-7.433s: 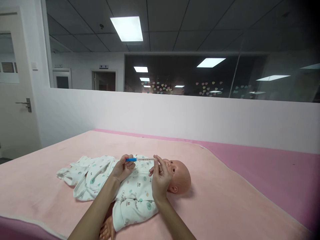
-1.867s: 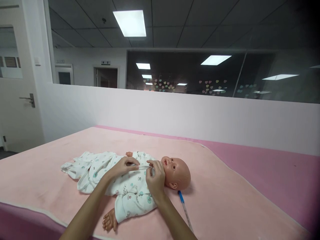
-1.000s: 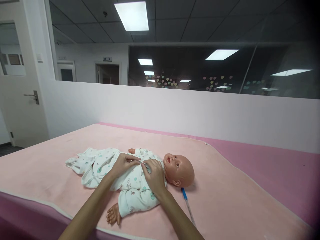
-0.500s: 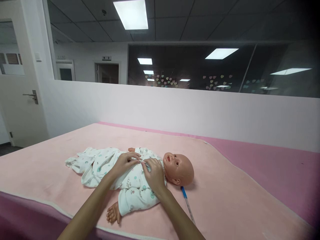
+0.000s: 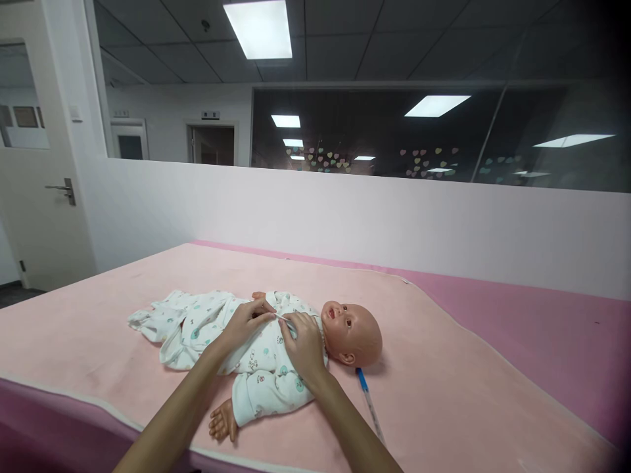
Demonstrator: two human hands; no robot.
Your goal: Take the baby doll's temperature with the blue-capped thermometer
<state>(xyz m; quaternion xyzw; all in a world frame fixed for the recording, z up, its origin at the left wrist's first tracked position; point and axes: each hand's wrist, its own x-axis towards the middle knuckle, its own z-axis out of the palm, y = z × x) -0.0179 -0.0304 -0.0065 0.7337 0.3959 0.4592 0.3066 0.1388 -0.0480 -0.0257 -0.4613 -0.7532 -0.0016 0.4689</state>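
Observation:
A baby doll (image 5: pixel 352 334) lies on its back in a white patterned romper (image 5: pixel 266 351), head to the right. My left hand (image 5: pixel 248 323) rests over the doll's belly, thumb and fingers pinched at the front of the romper. Against the chest, my right hand (image 5: pixel 303 341) is closed, its fingertips close to the left ones. Between the fingertips shows a thin white strip (image 5: pixel 282 317), apparently a tie or edge of the romper; which of these I cannot tell. One doll hand (image 5: pixel 224 420) sticks out of the near sleeve, palm up.
A thin stick with a blue end (image 5: pixel 362 380) lies beside the doll's head, partly behind my right forearm. Under everything is a pale pink sheet (image 5: pixel 453 381) over a darker pink mat (image 5: pixel 532 315). A white wall (image 5: pixel 369 217) with a window stands behind; a door (image 5: pixel 44 197) is at left.
Almost nothing differs. Both hands stay at the romper's front, with only a slight shift in the left fingers.

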